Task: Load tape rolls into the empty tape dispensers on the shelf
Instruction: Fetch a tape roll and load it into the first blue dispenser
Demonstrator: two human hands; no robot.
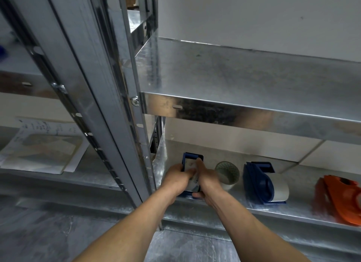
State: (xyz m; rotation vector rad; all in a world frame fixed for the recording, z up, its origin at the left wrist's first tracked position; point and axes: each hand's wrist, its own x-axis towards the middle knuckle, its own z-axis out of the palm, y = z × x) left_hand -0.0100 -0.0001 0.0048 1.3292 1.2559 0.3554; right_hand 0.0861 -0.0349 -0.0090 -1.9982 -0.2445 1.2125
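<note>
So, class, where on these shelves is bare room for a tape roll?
Free: the upper galvanised shelf; the gap between the loaded blue dispenser and the orange dispenser. Crowded: left hand, right hand gripping a second blue dispenser beside the clear tape roll.

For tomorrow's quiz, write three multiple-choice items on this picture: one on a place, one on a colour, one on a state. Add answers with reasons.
1. Where does the loose tape roll stand? A. On the upper shelf. B. Between the left blue dispenser and the right blue dispenser. C. On the floor.
2. What colour is the rightmost dispenser? A. Orange. B. Green. C. Black.
3. What are the hands doing? A. Hanging idle. B. Lifting papers. C. Gripping the left blue dispenser.
Answers: B, it stands between them on the lower shelf; A, its shell is orange; C, the left hand and right hand curl round it.
</note>
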